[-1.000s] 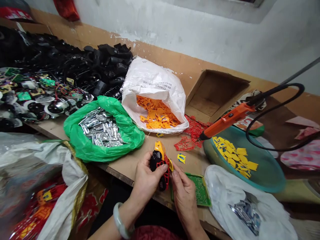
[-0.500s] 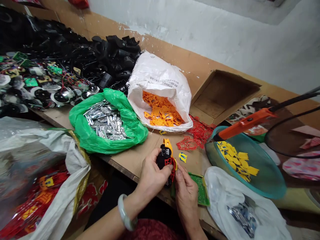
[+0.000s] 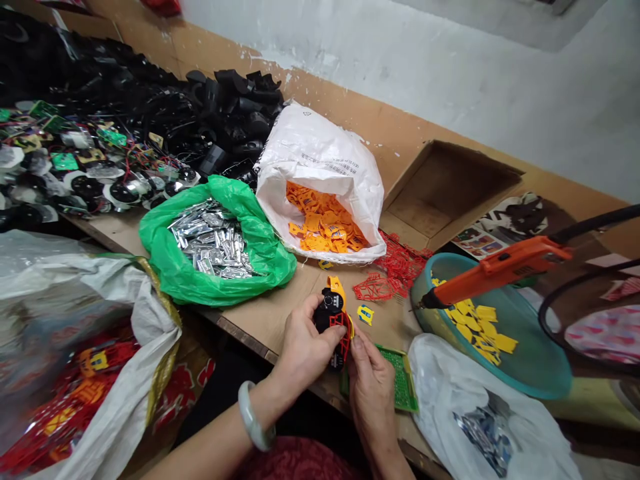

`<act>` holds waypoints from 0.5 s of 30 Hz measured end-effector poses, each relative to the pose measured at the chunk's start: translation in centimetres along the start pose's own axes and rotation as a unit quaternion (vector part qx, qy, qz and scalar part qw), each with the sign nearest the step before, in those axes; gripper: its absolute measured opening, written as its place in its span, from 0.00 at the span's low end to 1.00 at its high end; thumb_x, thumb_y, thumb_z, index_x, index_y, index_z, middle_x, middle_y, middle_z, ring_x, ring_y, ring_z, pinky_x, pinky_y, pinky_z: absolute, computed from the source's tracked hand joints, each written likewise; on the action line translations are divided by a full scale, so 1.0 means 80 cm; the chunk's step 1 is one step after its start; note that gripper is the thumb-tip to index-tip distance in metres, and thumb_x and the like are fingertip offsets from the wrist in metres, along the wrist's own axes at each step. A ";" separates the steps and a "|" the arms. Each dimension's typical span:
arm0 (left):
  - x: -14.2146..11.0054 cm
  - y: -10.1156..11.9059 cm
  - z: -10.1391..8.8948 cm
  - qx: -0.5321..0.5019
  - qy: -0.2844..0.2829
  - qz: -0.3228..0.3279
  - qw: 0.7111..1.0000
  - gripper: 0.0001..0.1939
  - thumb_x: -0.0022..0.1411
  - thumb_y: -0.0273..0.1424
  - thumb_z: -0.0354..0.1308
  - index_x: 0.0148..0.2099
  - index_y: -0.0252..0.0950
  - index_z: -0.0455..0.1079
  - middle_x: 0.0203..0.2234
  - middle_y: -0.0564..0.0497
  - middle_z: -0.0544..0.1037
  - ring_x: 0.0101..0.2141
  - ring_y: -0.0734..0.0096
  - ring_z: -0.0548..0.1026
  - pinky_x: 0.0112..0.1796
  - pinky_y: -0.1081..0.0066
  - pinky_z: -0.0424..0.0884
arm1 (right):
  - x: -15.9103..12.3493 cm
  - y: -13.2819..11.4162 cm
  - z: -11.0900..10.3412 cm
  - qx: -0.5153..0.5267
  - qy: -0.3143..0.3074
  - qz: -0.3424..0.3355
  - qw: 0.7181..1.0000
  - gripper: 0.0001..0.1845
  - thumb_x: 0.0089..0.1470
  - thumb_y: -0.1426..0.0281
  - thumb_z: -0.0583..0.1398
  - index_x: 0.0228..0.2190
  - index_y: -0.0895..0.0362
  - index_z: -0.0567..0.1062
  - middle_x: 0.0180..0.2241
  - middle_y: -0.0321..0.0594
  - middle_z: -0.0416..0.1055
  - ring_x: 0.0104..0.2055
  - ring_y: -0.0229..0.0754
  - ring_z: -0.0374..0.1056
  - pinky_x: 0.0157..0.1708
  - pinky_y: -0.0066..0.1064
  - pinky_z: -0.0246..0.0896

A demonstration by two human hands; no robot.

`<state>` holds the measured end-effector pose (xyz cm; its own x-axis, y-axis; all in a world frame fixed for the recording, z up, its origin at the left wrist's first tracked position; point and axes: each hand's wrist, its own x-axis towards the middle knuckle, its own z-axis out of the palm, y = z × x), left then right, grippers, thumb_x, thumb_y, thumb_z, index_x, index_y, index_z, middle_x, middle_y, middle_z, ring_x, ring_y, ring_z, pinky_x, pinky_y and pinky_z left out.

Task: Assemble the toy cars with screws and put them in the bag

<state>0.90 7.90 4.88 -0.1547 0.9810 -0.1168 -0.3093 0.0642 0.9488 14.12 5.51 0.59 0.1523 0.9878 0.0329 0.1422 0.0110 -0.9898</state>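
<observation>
A small toy car (image 3: 332, 301), black with orange, red and yellow parts, is held over the table's front edge. My left hand (image 3: 305, 333) is closed around its left side, thumb across the red frame. With thumb and fingers pinched, my right hand (image 3: 371, 373) grips the car's yellow edge from the right. On the cardboard just beyond lies one yellow piece with blue markings (image 3: 365, 314). Partly behind my right hand is a green tray (image 3: 406, 380). Red lattice frames (image 3: 375, 287) lie loose past the yellow piece.
A green bag (image 3: 155, 233) holds silvery parts; a white sack (image 3: 320, 147) holds orange parts. An orange electric screwdriver (image 3: 500, 267) hangs over a teal basin (image 3: 545, 360) of yellow pieces. Wired assemblies (image 3: 100, 173) and black parts pile up left. A cardboard box (image 3: 450, 187) stands behind.
The hanging screwdriver has swung a little left and down over the basin. Both hands keep their hold on the toy car, almost unmoved.
</observation>
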 end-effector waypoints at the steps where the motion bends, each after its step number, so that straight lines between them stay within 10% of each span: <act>1: 0.001 0.000 0.000 -0.003 0.001 0.000 1.000 0.14 0.44 0.27 0.65 0.37 0.35 0.73 0.29 0.50 0.78 0.31 0.64 0.74 0.35 0.67 0.71 | 0.000 0.001 0.000 0.008 0.000 0.004 1.000 0.25 0.59 0.53 0.62 0.51 0.55 0.81 0.53 0.49 0.78 0.56 0.56 0.73 0.58 0.49 0.67; 15: 0.025 0.006 -0.011 -0.064 0.025 -0.077 0.995 0.19 0.33 0.26 0.70 0.33 0.33 0.73 0.24 0.53 0.79 0.27 0.69 0.74 0.32 0.70 0.70 | 0.019 0.011 0.008 0.076 -0.047 0.026 0.996 0.23 0.61 0.55 0.62 0.51 0.56 0.81 0.54 0.48 0.77 0.58 0.55 0.72 0.63 0.53 0.61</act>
<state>-0.39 9.73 4.86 -0.1421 0.9508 -0.2753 -0.4494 0.1858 0.8738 13.87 7.09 -0.33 0.0620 0.9977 -0.0258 -0.0138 -0.0250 -0.9996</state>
